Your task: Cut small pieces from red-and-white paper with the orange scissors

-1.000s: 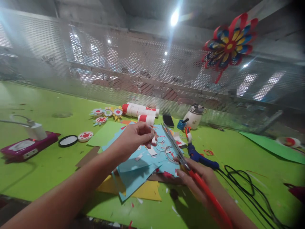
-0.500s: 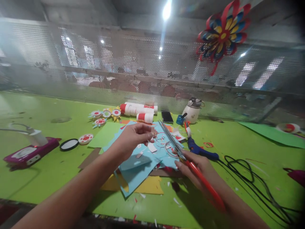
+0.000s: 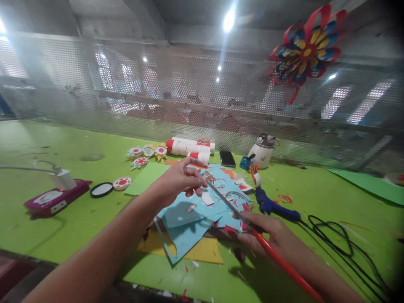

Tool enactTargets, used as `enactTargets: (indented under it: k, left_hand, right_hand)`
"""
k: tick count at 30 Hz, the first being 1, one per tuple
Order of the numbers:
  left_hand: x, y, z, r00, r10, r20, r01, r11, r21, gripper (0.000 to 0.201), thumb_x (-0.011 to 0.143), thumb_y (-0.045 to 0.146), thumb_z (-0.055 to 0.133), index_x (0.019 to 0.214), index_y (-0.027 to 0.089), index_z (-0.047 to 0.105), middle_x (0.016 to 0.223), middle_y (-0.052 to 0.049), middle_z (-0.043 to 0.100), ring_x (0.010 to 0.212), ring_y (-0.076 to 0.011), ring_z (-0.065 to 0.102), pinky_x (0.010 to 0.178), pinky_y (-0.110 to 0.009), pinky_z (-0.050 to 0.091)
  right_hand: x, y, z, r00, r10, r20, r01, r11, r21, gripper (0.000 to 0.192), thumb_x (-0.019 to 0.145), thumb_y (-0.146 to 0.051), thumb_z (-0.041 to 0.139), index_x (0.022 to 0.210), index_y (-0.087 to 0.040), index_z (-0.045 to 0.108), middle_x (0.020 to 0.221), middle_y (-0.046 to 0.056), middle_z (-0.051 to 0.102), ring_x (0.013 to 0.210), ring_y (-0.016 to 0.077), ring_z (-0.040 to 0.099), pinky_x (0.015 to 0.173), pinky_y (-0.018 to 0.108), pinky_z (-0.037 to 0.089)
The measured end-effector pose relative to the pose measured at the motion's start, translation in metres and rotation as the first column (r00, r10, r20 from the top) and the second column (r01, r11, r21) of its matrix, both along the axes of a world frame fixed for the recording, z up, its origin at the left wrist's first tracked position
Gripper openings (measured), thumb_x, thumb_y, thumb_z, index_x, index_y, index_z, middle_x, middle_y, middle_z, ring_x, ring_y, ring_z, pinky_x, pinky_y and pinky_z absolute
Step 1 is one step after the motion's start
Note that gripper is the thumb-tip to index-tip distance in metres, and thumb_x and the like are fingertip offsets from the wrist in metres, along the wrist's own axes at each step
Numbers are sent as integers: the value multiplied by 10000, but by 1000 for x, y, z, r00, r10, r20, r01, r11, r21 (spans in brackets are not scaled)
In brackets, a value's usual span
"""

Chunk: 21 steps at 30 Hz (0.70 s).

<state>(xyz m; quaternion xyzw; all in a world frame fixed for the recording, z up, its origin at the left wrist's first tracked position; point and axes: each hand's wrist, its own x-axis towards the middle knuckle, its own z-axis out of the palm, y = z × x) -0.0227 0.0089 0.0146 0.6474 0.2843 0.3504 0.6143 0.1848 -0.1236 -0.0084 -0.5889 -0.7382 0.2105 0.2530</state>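
Note:
Red-handled scissors (image 3: 226,203) are gripped in my right hand (image 3: 268,230), seen nearly edge-on, with the blade tips reaching up to the fingertips of my left hand (image 3: 184,182). That left hand is closed in a pinch, thumb against curled fingers. Whatever lies between its fingertips is too small to make out. Beneath both hands lie light blue paper sheets (image 3: 186,237), strewn with white and red offcuts, among them a white scrap (image 3: 207,199). Thin paper rings (image 3: 238,195) rest beside the blades.
A blue glue gun (image 3: 277,207) with a looping black cable (image 3: 334,237) lies to the right. Paper cups (image 3: 189,146), a phone (image 3: 227,158) and a flask (image 3: 262,151) stand or lie at the back. Leftward are a purple power strip (image 3: 58,200) and round red-and-white discs (image 3: 122,182).
The scissors have turned edge-on, and their tips have come left to my left fingertips. My view has shifted slightly, so the table's things appear farther right.

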Motion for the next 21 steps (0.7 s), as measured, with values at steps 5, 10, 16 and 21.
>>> enactTargets:
  k: [5, 10, 16, 21]
  left_hand:
    - [-6, 2, 3, 996, -55, -75, 55, 998, 0, 459, 673, 114, 640, 1089, 166, 453, 700, -34, 650, 524, -123, 594, 401, -208, 279]
    - [-9, 4, 3, 987, -128, -97, 128, 992, -2, 492, 662, 116, 644, 1122, 153, 471, 702, -36, 647, 544, -137, 616, 411, -212, 297]
    - [-11, 8, 0, 973, -205, -107, 208, 978, 16, 559, 641, 91, 642, 1170, 159, 476, 679, -18, 641, 561, -149, 628, 419, -213, 324]
    - [-11, 9, -1, 971, -209, -115, 214, 976, 28, 530, 649, 94, 639, 1152, 149, 482, 689, -24, 643, 571, -151, 630, 424, -216, 341]
  right_hand:
    - [4, -1, 1, 991, 104, -82, -105, 994, -6, 224, 848, -325, 528, 946, -183, 670, 847, 44, 694, 698, 191, 619, 595, 242, 481]
    - [10, -1, 1, 988, 139, -74, -142, 989, -39, 262, 851, -363, 511, 958, -181, 665, 844, 42, 684, 709, 207, 614, 599, 260, 475]
    - [13, 0, -1, 988, 143, -64, -147, 987, -66, 246, 846, -374, 515, 814, -179, 660, 733, 36, 646, 736, 232, 620, 690, 311, 500]
    - [10, -1, 2, 989, 141, -40, -145, 982, -118, 289, 861, -408, 474, 840, -176, 645, 739, 42, 626, 824, 264, 619, 762, 353, 487]
